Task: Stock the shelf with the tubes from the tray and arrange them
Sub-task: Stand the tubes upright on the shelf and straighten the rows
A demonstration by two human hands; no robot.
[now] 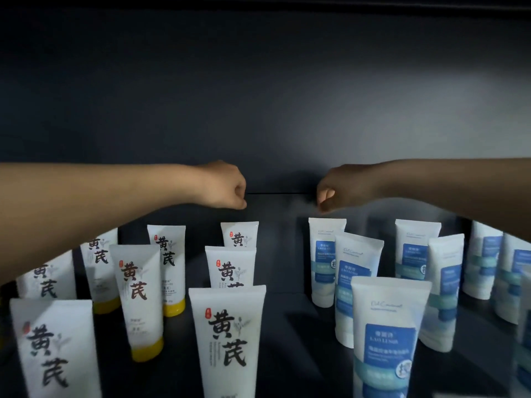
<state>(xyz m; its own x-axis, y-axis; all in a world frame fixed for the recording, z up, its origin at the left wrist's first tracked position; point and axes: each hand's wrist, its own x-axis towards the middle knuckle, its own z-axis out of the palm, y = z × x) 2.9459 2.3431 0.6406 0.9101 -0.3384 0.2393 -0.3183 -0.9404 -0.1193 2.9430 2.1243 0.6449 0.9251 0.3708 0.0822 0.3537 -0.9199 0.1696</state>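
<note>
Several white tubes with black characters and yellow caps (230,337) stand cap-down on the left half of the dark shelf (287,311). Several white tubes with blue labels (386,337) stand on the right half. My left hand (227,186) hovers over the rearmost yellow-capped tube (240,234), fingers curled, holding nothing. My right hand (339,189) hovers over the rearmost blue-labelled tube (326,254), fingers curled too, with nothing in it. No tray is in view.
The shelf's dark back wall (273,110) rises just behind both hands. A bare aisle of shelf floor runs between the yellow-capped and the blue-labelled groups. The tubes stand in rough front-to-back rows.
</note>
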